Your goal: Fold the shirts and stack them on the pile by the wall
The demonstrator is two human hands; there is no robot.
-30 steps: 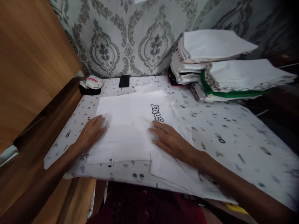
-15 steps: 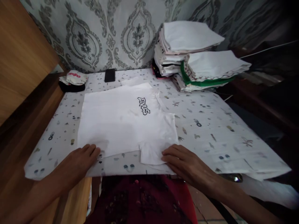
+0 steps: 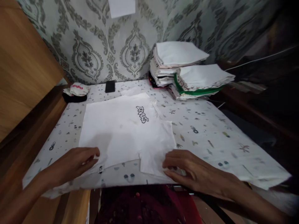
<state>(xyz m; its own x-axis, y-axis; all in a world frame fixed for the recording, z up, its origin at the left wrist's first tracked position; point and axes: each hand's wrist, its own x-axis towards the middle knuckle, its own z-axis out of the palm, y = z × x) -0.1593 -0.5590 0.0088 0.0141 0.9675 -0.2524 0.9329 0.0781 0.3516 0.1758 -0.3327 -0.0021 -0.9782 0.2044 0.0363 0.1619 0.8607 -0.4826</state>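
Note:
A white T-shirt (image 3: 116, 130) with a black outlined word print lies flat and sideways on the table, its hem toward the left and its neck toward the right. My left hand (image 3: 79, 161) is at the near hem corner beside a small tag, thumb and fingers closed on the cloth. At the near sleeve, my right hand (image 3: 184, 168) has its fingers bent around the sleeve's edge with the thumb below. The exact pinch points are partly hidden by the fingers.
Two stacks of folded clothes (image 3: 182, 54) stand at the back right. A dark phone (image 3: 110, 86) lies near the wall, and a small folded pile (image 3: 76, 91) sits at the back left. A patterned cloth (image 3: 210, 130) covers the table; wooden furniture (image 3: 28, 62) borders the left side.
The view has tilted upward, showing a paper on the wall. My fingers have gone from lying on the shirt to curling around its near edge at hem and sleeve.

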